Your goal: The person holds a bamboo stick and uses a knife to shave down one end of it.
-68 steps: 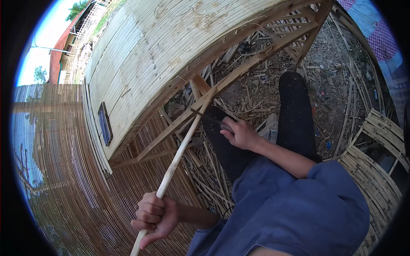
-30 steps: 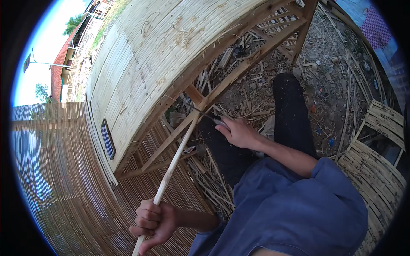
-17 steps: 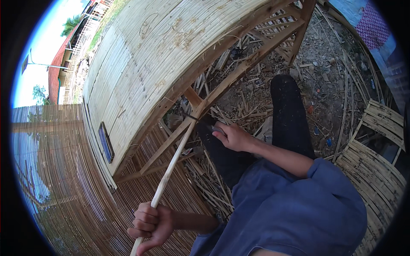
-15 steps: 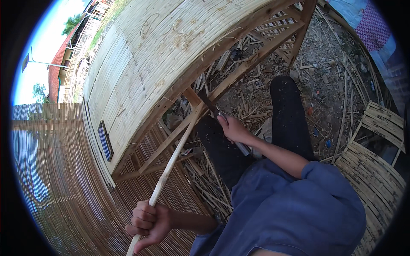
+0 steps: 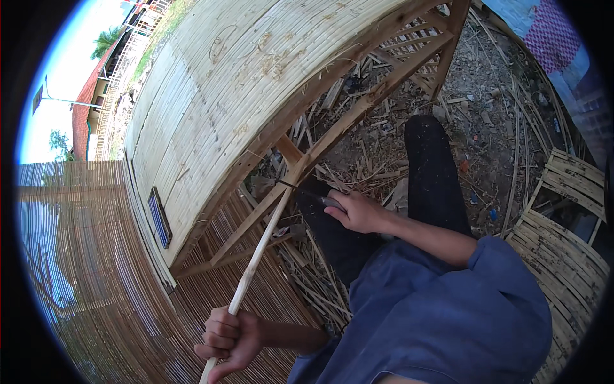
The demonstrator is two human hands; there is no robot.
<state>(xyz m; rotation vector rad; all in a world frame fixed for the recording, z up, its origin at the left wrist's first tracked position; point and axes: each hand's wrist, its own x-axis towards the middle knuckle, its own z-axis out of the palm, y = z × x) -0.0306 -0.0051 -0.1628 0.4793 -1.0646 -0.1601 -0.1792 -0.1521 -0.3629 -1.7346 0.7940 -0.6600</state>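
A long pale bamboo strip (image 5: 258,251) slants up from my left hand (image 5: 229,339), whose fingers are wrapped round its lower part. The strip's upper end meets a wooden brace (image 5: 332,133) below the slatted bamboo tabletop (image 5: 204,121). My right hand (image 5: 362,212) grips a knife (image 5: 334,203) by its dark handle. Its thin blade points left and lies across the strip near that upper end; I cannot tell how deeply the edge touches it. My dark-trousered knee is just under the blade.
A dark phone-like slab (image 5: 160,217) lies on the tabletop's left end, with curled shavings (image 5: 275,61) farther along. A split-bamboo screen (image 5: 77,256) stands at left. Wood scraps and strips litter the ground (image 5: 476,128). A slatted bamboo panel (image 5: 556,256) sits at right.
My right hand has drawn the knife back toward me and turned it, so the blade now crosses the strip. My left hand, still gripping the strip, has shifted slightly right and down.
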